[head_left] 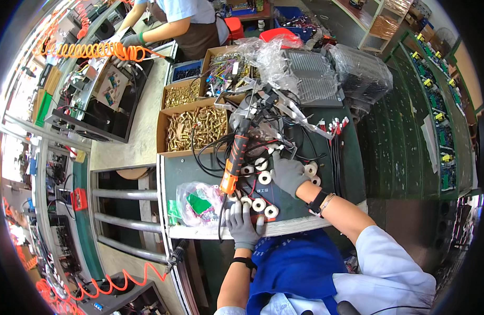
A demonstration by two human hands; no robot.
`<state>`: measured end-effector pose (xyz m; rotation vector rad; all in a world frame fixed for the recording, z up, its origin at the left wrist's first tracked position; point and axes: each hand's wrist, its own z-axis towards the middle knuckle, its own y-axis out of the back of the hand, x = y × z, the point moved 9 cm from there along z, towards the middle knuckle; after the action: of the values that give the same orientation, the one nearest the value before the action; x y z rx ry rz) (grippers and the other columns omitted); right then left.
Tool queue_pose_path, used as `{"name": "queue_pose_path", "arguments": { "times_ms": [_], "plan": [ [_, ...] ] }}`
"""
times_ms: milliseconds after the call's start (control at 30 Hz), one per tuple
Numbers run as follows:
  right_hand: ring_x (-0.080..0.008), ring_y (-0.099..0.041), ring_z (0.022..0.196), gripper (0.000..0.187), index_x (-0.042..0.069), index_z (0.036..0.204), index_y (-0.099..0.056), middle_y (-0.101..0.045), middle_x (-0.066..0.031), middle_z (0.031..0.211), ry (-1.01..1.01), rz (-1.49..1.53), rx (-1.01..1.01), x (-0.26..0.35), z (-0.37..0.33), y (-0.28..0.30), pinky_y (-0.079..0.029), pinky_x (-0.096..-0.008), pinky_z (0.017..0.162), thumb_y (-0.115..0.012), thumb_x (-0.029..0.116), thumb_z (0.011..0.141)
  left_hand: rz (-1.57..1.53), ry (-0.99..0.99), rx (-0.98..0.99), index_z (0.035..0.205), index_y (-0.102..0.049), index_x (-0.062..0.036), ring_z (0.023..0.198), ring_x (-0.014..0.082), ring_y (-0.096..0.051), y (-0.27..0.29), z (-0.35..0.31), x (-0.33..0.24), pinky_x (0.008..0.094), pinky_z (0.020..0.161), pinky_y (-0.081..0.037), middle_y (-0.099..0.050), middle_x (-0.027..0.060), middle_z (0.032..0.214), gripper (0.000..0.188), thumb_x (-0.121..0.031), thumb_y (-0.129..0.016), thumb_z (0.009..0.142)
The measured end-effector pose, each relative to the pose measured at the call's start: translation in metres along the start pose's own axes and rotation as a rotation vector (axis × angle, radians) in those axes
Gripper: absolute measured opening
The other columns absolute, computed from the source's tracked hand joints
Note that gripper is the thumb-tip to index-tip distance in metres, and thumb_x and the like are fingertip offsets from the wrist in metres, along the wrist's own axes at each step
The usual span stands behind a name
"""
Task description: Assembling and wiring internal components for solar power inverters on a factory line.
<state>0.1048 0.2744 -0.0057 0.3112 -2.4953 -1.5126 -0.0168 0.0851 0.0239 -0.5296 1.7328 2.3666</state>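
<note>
My left hand, in a grey glove, rests at the front edge of the bench with its fingers stretched out and thumb apart. Several white ring-shaped cores with red and black leads lie just beyond its fingertips. My right hand, also gloved, reaches in among the cables with its fingers drawn together. Near its fingertips are small white connectors; what the fingers hold is too small to make out. More white rings lie beside this hand. An orange-and-black power screwdriver hangs over the bench between the hands and the brass parts.
Cardboard boxes of brass standoffs stand at the left back. A plastic bag lies front left. Black cables with white plugs lie at right. Grey finned metal housings sit behind. Another person works at the far left.
</note>
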Motion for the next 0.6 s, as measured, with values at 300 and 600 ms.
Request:
{"name": "queue_pose_path", "arguments": {
  "times_ms": [300,600],
  "plan": [
    [-0.0303,-0.070,0.075,0.041,0.002,0.113,-0.057,-0.070,-0.0129,0.084,0.055,-0.113,-0.038,-0.008,0.009,0.008,-0.054,-0.0463,0.059,-0.062,0.031,0.083,0.012,-0.008,-0.007,0.125,-0.053,-0.0058,0.123,0.0346,-0.045,0.004,0.006,-0.003,0.0516,0.108,-0.028,-0.049,0.0194,0.131,0.061,-0.051,-0.053,0.085],
    [-0.0307,-0.069,0.068,0.033,0.004,0.109,-0.051,-0.068,-0.0134,0.077,0.221,0.007,-0.210,0.009,-0.043,0.025,-0.052,-0.0432,0.053,-0.056,0.027,0.086,0.023,-0.007,-0.012,0.127,-0.052,-0.0059,0.123,0.0344,-0.045,0.003,0.001,0.000,0.0511,0.109,-0.027,-0.049,0.0187,0.132,0.061,-0.051,-0.053,0.085]
  ]
}}
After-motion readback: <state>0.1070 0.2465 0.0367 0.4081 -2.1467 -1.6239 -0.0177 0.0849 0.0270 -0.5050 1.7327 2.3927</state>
